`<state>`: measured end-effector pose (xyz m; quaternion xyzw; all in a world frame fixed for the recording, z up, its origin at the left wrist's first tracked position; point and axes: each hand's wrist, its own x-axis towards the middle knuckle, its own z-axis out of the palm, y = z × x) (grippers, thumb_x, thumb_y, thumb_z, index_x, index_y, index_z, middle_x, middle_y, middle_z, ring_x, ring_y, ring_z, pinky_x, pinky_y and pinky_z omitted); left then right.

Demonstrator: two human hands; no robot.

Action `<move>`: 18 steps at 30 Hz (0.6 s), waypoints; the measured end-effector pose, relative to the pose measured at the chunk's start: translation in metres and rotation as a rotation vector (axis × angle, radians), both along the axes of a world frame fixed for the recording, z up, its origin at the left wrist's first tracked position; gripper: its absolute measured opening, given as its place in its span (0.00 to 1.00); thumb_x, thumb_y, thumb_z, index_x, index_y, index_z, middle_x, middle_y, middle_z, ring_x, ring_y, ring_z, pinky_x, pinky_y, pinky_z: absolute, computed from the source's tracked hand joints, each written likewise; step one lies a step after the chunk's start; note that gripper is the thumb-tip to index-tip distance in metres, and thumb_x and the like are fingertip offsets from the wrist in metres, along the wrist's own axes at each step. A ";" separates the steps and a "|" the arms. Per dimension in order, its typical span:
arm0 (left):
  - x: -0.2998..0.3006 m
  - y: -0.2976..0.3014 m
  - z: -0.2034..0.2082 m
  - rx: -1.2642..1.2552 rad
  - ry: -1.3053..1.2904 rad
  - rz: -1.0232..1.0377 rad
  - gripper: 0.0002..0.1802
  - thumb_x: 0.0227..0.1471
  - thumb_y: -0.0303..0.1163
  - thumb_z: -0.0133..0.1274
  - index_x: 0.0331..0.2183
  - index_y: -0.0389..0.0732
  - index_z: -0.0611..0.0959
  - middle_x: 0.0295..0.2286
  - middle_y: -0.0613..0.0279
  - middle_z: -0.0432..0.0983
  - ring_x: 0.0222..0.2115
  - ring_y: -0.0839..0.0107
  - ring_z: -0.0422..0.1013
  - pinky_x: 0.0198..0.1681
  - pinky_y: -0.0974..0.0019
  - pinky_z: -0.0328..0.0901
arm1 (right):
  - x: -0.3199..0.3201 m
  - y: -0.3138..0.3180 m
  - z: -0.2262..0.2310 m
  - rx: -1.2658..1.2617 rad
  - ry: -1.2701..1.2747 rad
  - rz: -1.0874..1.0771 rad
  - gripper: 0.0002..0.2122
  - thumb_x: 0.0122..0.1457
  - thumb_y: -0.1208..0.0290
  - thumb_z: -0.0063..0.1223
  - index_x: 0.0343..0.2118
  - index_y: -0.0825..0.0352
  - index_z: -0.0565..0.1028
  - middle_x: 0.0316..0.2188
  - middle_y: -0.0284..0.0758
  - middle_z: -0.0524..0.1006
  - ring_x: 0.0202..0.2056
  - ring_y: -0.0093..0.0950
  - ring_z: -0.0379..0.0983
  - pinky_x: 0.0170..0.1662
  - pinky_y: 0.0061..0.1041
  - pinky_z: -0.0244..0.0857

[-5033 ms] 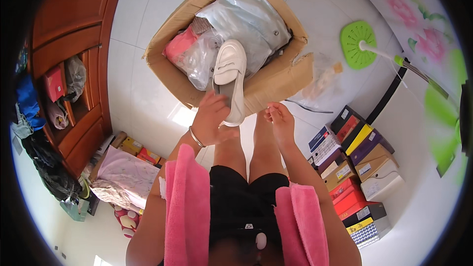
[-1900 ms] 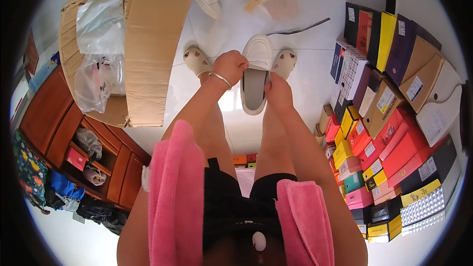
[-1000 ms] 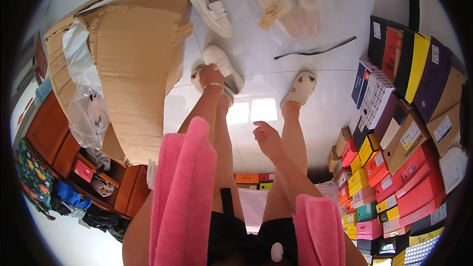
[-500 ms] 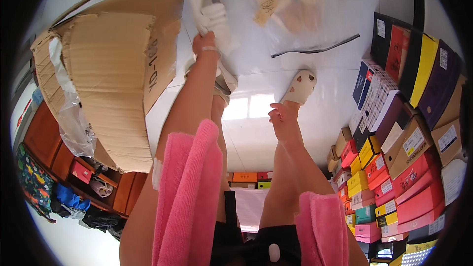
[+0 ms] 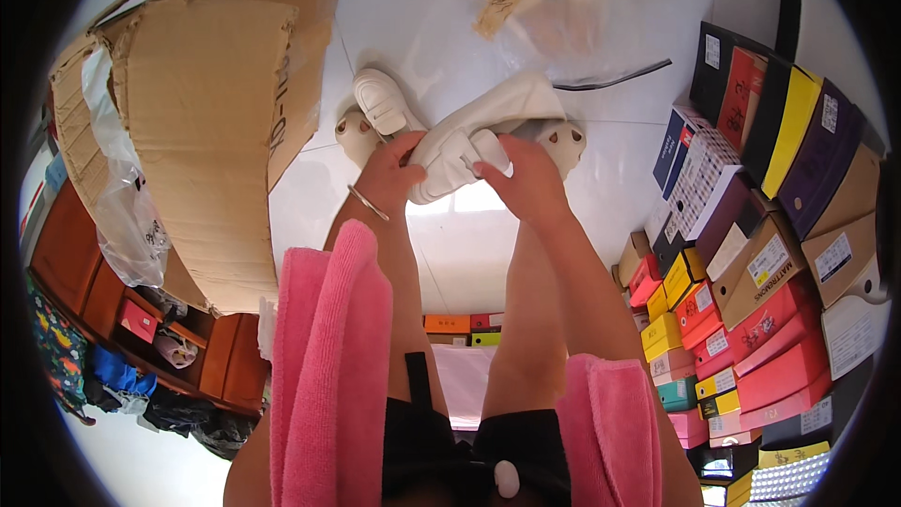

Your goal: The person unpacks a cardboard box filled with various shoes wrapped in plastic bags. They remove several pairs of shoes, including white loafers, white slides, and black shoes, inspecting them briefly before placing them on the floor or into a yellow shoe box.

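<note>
My left hand (image 5: 392,169) and my right hand (image 5: 526,178) both have their fingers closed around one soft white leather shoe (image 5: 479,136), held up above the white tiled floor (image 5: 488,253). My fingers hide its middle. Another white shoe (image 5: 380,101) sits behind it, partly covered. The big brown cardboard box (image 5: 206,131) is cut off at the left edge.

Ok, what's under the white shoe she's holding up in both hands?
Under the white shoe, held by the left hand and right hand, a second white shoe and sandalled toes show on the white floor. Anything directly beneath is covered.
</note>
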<state>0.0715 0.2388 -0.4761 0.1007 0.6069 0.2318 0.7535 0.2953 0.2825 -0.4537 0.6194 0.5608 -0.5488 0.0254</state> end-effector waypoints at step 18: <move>0.015 0.031 -0.031 0.062 -0.312 0.311 0.29 0.56 0.48 0.49 0.52 0.37 0.70 0.47 0.53 0.70 0.47 0.65 0.68 0.51 0.64 0.63 | -0.020 -0.036 -0.002 -0.969 0.766 -1.448 0.23 0.58 0.75 0.52 0.56 0.70 0.59 0.50 0.38 0.69 0.52 0.30 0.68 0.54 0.32 0.65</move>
